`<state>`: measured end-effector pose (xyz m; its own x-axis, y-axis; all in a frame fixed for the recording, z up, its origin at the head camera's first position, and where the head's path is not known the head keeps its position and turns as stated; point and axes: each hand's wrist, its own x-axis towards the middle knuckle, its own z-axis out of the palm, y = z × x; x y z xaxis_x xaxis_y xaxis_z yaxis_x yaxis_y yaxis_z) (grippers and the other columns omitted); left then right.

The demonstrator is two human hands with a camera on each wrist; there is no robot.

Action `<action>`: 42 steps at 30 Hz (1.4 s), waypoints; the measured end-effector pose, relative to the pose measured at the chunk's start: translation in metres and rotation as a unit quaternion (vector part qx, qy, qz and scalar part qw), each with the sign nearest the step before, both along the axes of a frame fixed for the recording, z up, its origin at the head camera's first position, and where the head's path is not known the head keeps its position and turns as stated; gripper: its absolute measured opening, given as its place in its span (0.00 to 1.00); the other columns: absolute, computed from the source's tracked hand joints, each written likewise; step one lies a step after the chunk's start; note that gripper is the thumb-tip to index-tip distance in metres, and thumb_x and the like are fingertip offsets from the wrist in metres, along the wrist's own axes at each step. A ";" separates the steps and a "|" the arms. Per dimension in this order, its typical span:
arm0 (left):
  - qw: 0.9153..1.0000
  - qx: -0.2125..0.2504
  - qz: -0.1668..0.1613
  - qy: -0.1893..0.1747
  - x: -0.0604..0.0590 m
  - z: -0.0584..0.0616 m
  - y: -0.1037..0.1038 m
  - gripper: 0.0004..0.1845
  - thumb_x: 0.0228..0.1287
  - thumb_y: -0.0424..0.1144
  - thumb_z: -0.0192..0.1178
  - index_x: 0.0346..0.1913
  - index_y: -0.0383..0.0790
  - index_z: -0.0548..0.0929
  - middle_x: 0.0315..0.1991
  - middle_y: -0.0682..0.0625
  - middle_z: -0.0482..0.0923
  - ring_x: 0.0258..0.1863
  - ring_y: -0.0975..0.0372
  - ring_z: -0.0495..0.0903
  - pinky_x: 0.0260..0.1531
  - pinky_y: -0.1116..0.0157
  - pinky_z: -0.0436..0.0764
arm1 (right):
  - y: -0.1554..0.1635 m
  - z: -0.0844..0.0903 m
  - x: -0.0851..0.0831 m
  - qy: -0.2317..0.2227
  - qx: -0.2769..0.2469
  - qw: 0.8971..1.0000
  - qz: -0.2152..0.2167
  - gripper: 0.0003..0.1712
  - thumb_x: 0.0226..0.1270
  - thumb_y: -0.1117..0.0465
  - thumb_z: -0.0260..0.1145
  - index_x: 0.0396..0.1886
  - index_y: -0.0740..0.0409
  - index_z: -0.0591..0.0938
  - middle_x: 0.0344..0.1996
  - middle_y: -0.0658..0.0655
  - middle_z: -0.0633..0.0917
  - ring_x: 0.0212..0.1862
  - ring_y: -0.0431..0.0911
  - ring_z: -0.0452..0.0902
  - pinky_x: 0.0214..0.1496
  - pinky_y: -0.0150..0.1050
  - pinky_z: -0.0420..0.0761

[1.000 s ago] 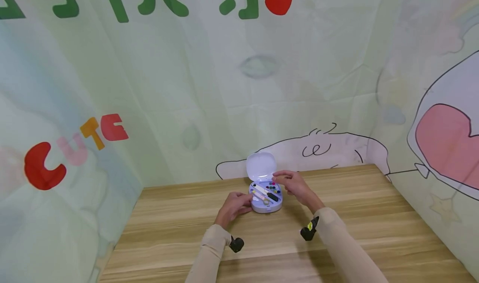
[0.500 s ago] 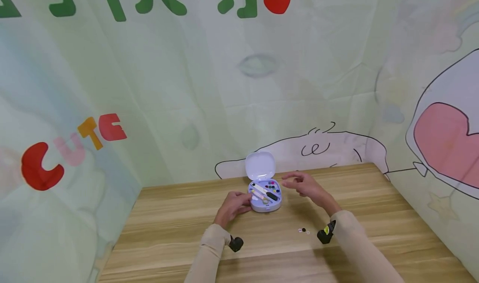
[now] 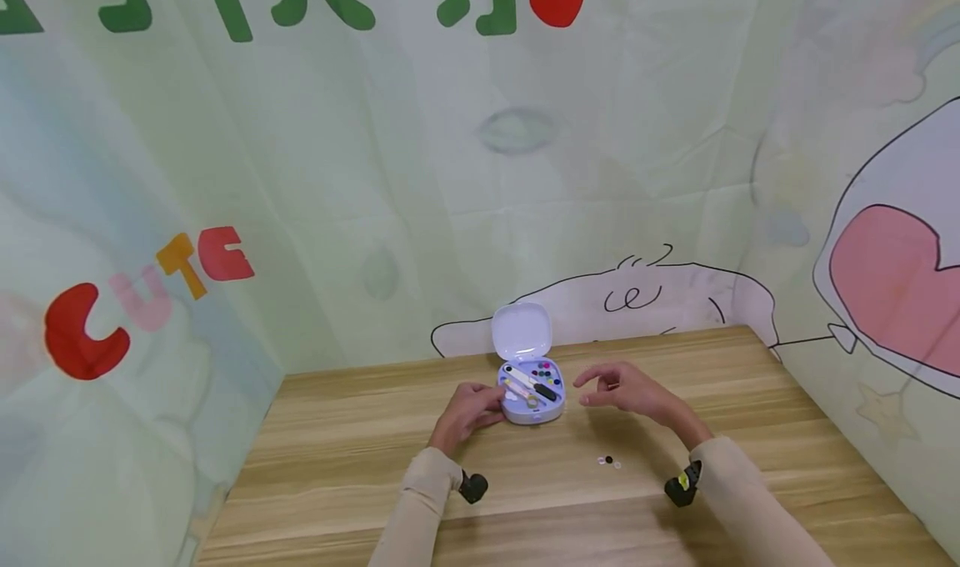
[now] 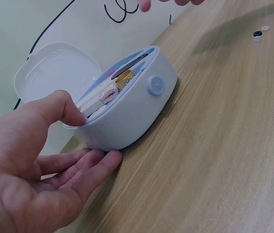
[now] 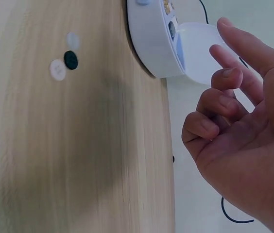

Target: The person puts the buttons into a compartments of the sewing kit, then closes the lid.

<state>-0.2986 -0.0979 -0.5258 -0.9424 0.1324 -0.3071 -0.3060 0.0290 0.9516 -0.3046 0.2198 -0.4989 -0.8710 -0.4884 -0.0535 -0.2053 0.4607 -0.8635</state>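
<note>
A pale blue sewing kit box stands on the table with its lid raised at the back. My left hand holds its left side, the thumb on the rim and the fingers low against the wall. Inside lie small coloured spools or buttons, a black-handled tool, a gold thimble and a rolled tape measure. My right hand hovers right of the box, apart from it, fingers loosely bent around nothing. Nearer me lie a black button, a white button and a translucent button.
The wooden table meets a printed cloth backdrop just behind the box. Cloth also hangs along the left and right sides. A small black camera sits at each wrist.
My right hand has drawn back from the box's right rim, moving right and slightly nearer me. The three buttons, unseen in the first frame, now show on the table. The left hand stays put.
</note>
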 end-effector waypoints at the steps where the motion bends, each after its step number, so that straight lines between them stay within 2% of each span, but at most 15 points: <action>1: 1.000 -0.002 0.000 -0.001 0.000 0.000 0.000 0.19 0.67 0.32 0.63 0.53 0.19 0.77 0.44 0.37 0.81 0.43 0.55 0.82 0.50 0.58 0.89 | 0.001 0.000 0.002 0.004 0.003 1.000 0.011 0.19 0.69 0.53 0.74 0.55 0.56 0.86 0.28 0.54 0.78 0.31 0.47 0.70 0.27 0.33 0.70; 7: 1.000 -0.007 0.001 -0.005 0.000 0.002 0.000 0.20 0.68 0.33 0.63 0.55 0.19 0.76 0.46 0.36 0.81 0.45 0.54 0.82 0.52 0.57 0.88 | 0.006 0.000 0.017 0.007 0.008 0.998 0.066 0.16 0.70 0.62 0.72 0.54 0.63 0.86 0.27 0.53 0.78 0.31 0.46 0.71 0.30 0.32 0.71; 18: 1.000 -0.001 0.002 -0.001 -0.001 -0.002 0.002 0.20 0.67 0.32 0.62 0.55 0.18 0.76 0.44 0.38 0.80 0.44 0.55 0.81 0.50 0.59 0.89 | 0.017 -0.018 0.037 -0.003 0.002 0.993 0.117 0.13 0.67 0.61 0.74 0.49 0.60 0.88 0.25 0.49 0.77 0.28 0.38 0.69 0.29 0.27 0.69; 27: 1.000 0.000 0.008 -0.001 -0.002 -0.003 0.002 0.19 0.67 0.31 0.63 0.54 0.18 0.77 0.43 0.39 0.80 0.42 0.56 0.81 0.48 0.60 0.89 | 0.016 -0.034 0.047 0.018 0.026 0.993 0.111 0.11 0.61 0.58 0.78 0.43 0.50 0.90 0.24 0.47 0.78 0.28 0.38 0.70 0.28 0.28 0.70; 42: 1.000 -0.001 0.007 -0.002 -0.001 -0.001 0.001 0.19 0.67 0.31 0.63 0.54 0.18 0.76 0.44 0.39 0.80 0.42 0.56 0.81 0.48 0.60 0.89 | 0.016 -0.042 0.049 0.050 0.034 0.992 0.108 0.03 0.64 0.62 0.77 0.36 0.52 0.91 0.22 0.44 0.79 0.27 0.35 0.70 0.28 0.27 0.70</action>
